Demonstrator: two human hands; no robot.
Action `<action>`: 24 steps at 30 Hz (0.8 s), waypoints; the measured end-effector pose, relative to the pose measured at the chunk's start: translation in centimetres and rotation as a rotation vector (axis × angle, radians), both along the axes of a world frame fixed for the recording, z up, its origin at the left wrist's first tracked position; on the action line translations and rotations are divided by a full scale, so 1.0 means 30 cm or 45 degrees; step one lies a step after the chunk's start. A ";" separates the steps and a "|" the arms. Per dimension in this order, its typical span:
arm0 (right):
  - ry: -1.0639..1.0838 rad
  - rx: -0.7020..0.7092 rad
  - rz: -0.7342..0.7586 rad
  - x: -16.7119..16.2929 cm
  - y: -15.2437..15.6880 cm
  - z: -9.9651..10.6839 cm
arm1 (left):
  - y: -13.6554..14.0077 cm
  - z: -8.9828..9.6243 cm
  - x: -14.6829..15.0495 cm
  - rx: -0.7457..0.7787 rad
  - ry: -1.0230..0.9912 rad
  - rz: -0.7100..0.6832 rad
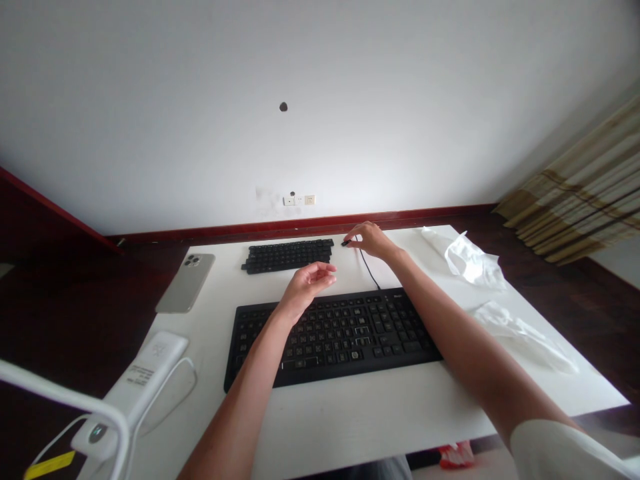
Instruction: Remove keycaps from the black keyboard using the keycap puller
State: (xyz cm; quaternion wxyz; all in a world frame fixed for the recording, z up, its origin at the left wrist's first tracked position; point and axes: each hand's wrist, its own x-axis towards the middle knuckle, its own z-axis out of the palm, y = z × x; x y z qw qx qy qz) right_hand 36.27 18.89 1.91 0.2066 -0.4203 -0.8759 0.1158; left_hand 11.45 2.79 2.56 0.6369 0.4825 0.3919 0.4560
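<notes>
Reaching far over the white table (pixel 370 410), the right arm (pixel 440 313) is almost straight, and its wrist bends so the fingertips point down and left. The right hand (pixel 371 238) is pinching a small black piece (pixel 345 243) between thumb and fingers, low by the table top; I can't tell if the piece touches it. The left arm (pixel 253 390) comes in bent less high, and the left hand (pixel 306 287) is half open, fingers softly curled, over the back edge of the big black keyboard (pixel 330 343). I can't tell if it touches.

Rows of black key caps (pixel 287 257) lie just past the left hand and just left of the right one. A thin black cord (pixel 369 268) runs up beside the right hand's fingers. The far table edge is just behind that hand. Bare white table sits to its right, up to a crumpled white bag (pixel 475 260). Well left of the left hand, a phone (pixel 186 285) lies near the side edge.
</notes>
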 end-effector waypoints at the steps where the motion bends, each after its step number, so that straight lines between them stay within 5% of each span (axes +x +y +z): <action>1: 0.004 0.006 0.002 -0.001 0.002 -0.003 | 0.000 0.000 0.001 0.000 -0.003 0.001; 24: 0.049 -0.031 0.043 -0.003 0.005 -0.008 | -0.002 -0.001 -0.001 0.013 0.024 0.000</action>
